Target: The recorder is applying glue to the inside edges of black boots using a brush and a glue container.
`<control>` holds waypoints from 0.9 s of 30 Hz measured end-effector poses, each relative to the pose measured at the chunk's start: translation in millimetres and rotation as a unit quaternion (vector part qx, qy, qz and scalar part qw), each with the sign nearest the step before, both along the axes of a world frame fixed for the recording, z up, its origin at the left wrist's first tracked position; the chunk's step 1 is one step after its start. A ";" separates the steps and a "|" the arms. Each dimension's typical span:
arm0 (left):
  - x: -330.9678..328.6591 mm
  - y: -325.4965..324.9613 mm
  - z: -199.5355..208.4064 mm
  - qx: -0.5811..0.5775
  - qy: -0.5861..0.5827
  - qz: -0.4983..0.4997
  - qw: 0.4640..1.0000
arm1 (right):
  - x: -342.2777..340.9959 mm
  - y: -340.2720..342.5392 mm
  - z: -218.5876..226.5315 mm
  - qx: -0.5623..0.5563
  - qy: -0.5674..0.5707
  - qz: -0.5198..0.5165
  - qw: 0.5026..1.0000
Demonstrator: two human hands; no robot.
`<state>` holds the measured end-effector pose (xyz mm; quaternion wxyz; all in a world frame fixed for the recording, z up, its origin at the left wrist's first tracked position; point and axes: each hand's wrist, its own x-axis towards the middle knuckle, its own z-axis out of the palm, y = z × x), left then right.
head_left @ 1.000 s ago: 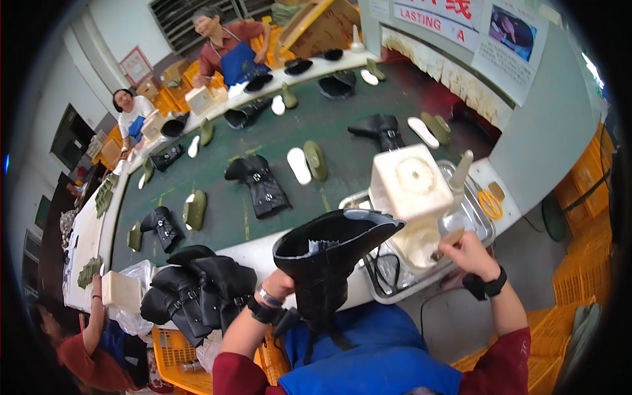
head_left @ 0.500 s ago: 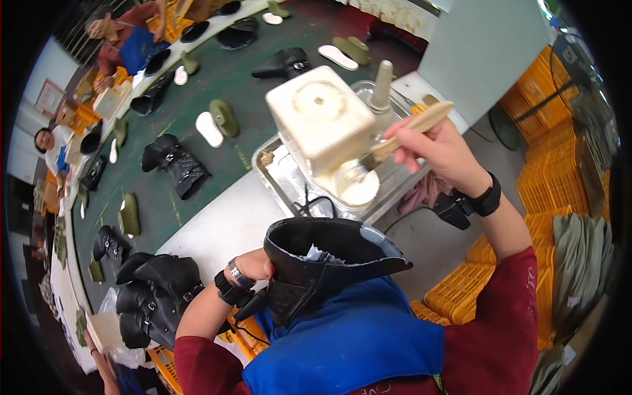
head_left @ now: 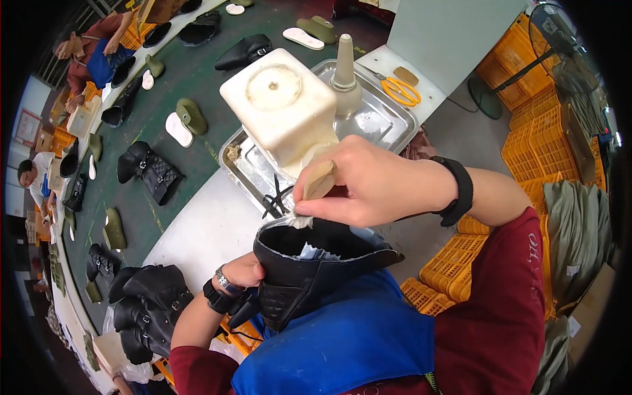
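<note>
My left hand (head_left: pixel 243 270) grips the side of a black quilted boot upper (head_left: pixel 286 299), held open end up against my blue apron (head_left: pixel 342 345). Torn, pale lining shows inside it. In my right hand (head_left: pixel 362 181) is a flat brush (head_left: pixel 320 182) with a wooden handle, pinched with its whitish bristles down at the far rim of the upper. Just beyond, an upturned cream plastic container (head_left: pixel 280 105) sits in a metal tray (head_left: pixel 405 125). My right hand hides the container's lower end.
A grey cone-topped bottle (head_left: pixel 345 79) stands in the tray, beside yellow-handled scissors (head_left: pixel 401 91). Black boot uppers (head_left: pixel 150 171), green lasts (head_left: pixel 191 116) and white insoles (head_left: pixel 178 130) lie on the green table (head_left: pixel 197 79). Orange crates (head_left: pixel 454 263) stack at right. Other people (head_left: pixel 85 56) work at far left.
My right hand has brought the brush from the white opening below the container to the upper's far rim. The left hand still holds the upper. My view has shifted slightly right.
</note>
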<state>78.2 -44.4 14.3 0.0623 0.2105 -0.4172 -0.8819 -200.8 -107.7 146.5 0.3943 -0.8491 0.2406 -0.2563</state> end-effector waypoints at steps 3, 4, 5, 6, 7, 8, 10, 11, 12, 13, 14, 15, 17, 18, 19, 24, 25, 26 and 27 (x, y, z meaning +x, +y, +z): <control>8.7 2.2 -3.4 -0.018 -0.019 0.004 1.000 | -7.1 2.3 6.5 -0.005 0.055 -0.015 0.998; 9.8 2.4 -4.6 -0.034 -0.032 -0.004 0.999 | -9.2 2.7 7.7 -0.002 0.065 -0.011 0.998; 9.1 3.7 -4.8 -0.033 -0.030 -0.004 0.999 | -11.2 3.4 8.9 0.002 0.075 -0.007 0.997; 7.6 5.1 -2.4 -0.032 -0.009 0.022 0.999 | -13.1 4.6 9.9 0.003 0.076 -0.007 0.997; 6.4 6.0 -0.2 -0.031 0.013 0.047 0.998 | -15.0 6.0 10.9 0.025 0.082 -0.021 0.996; 5.6 5.8 0.9 -0.030 0.014 0.047 0.998 | -17.0 7.0 11.8 0.047 0.088 -0.034 0.994; 4.8 5.5 2.4 -0.056 0.017 0.053 0.997 | -20.4 8.1 12.9 0.058 0.101 -0.038 0.992; 4.7 5.5 4.0 -0.055 0.017 0.054 0.997 | -22.0 8.4 13.1 0.067 0.113 -0.043 0.990; 4.3 5.5 6.2 -0.042 0.013 0.049 0.998 | -24.9 8.7 11.5 0.068 0.114 -0.043 0.990; 4.2 5.8 7.2 -0.029 0.009 0.044 0.999 | -27.9 8.2 8.6 0.072 0.114 -0.034 0.990; 5.0 6.7 6.3 -0.028 0.009 0.044 0.999 | -29.3 7.4 7.2 0.075 0.114 -0.025 0.990; 6.5 7.7 4.6 -0.024 0.004 0.046 0.999 | -29.5 6.9 8.8 0.076 0.114 -0.026 0.990; 9.2 9.7 1.3 -0.020 -0.002 0.047 0.999 | -29.1 6.5 13.2 0.060 0.137 -0.015 0.989; 9.6 9.9 -0.6 -0.016 -0.017 0.044 0.999 | -27.6 6.5 13.1 0.060 0.138 -0.016 0.989; 9.3 9.8 -1.0 -0.013 -0.032 0.042 0.999 | -23.7 6.0 12.5 0.048 0.127 -0.014 0.991; 2.0 10.8 10.3 -0.023 -0.004 0.049 0.999 | -6.8 7.4 2.8 0.050 0.029 -0.009 0.998; 1.5 11.7 11.2 -0.013 -0.007 0.050 0.999 | -3.5 7.3 0.5 0.050 0.029 -0.011 0.998; 1.5 11.9 11.4 -0.013 -0.006 0.047 0.999 | 0.1 8.0 -1.4 0.065 -0.007 -0.010 0.998; 2.8 12.2 11.4 -0.016 -0.012 0.046 0.999 | 3.3 8.5 -2.8 0.081 -0.042 -0.007 0.996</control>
